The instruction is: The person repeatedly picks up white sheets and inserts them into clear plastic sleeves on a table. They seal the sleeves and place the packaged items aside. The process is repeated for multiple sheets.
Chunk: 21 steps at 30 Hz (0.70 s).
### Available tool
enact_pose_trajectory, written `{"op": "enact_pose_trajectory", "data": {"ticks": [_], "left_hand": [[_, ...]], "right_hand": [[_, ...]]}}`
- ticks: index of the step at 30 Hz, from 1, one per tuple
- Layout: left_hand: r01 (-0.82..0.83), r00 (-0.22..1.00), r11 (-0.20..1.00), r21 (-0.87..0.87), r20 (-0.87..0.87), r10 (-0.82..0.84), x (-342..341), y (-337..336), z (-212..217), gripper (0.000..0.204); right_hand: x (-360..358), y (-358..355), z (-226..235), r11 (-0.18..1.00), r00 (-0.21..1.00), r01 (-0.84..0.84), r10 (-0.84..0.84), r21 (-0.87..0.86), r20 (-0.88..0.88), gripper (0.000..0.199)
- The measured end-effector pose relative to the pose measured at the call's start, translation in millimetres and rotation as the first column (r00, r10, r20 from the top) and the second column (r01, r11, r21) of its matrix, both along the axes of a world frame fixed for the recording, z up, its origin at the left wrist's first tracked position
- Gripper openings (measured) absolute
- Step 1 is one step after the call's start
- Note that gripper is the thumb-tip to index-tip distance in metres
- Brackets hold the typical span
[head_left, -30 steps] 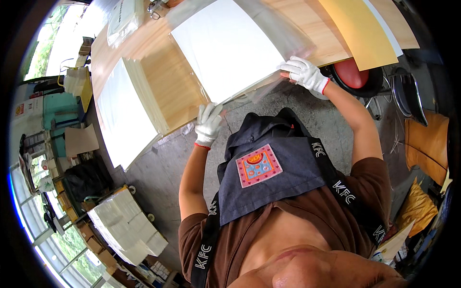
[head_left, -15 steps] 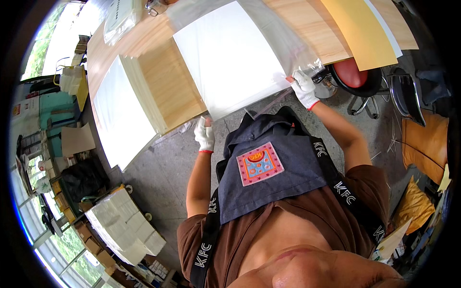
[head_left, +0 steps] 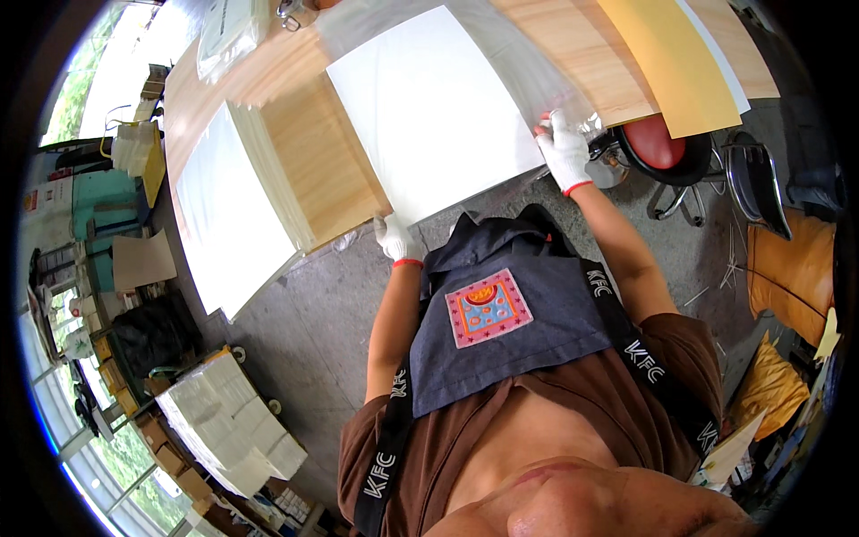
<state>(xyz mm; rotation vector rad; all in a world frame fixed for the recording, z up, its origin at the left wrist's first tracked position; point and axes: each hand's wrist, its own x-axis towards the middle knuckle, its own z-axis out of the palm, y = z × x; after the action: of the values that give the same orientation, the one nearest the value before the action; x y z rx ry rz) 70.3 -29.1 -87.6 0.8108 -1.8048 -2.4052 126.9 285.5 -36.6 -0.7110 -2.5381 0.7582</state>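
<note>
A large white sheet (head_left: 434, 107) lies on the wooden table, with a clear plastic bag (head_left: 555, 85) showing around its far and right sides. At the sheet's near left corner is my left hand (head_left: 398, 240), in a white knit glove, fingers closed on the edge. My right hand (head_left: 565, 154), gloved the same way with bare fingertips, rests at the near right corner. Its fingers are stretched out and somewhat apart, touching the edge of sheet and plastic. To the left lies a fanned stack of white sheets (head_left: 234, 201), overhanging the table's near edge.
Yellow card sheets (head_left: 680, 72) lie at the table's right. A packet in clear plastic (head_left: 234, 36) and scissors (head_left: 288, 16) are at the far left. A red stool (head_left: 655, 141) stands beyond the right edge. Wrapped white stacks (head_left: 228, 421) stand at lower left.
My left hand has shifted right along the sheet's near edge. My right hand has moved slightly up and its fingers have straightened. The plastic strip hanging below the near edge no longer shows.
</note>
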Motion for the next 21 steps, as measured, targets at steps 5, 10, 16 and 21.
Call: {"op": "enact_pose_trajectory", "data": {"ticks": [5,10,16,21], "left_hand": [[0.209,0.978,0.977,0.036,0.000,-0.209,8.8,-11.8,1.8,0.031],[0.358,0.919,0.931,0.074,0.148,-0.365,7.3,-43.1,5.8,0.044],[0.656,0.730,0.729,-0.194,0.407,-0.549,-25.2,-43.2,51.0,0.044],[0.765,0.641,0.552,-0.331,0.310,-0.702,-60.6,-36.3,64.2,0.042]], "right_hand": [[4.1,-95.8,22.3,0.644,0.648,-0.755,0.762,0.125,-0.007,0.049],[-3.2,-72.7,56.8,0.826,0.785,-0.558,0.558,-0.084,0.269,0.060],[26.5,2.4,3.8,0.921,0.941,-0.034,0.160,-0.389,0.298,0.050],[-9.9,16.5,6.0,0.513,0.963,0.136,0.131,-0.847,0.235,0.048]]}}
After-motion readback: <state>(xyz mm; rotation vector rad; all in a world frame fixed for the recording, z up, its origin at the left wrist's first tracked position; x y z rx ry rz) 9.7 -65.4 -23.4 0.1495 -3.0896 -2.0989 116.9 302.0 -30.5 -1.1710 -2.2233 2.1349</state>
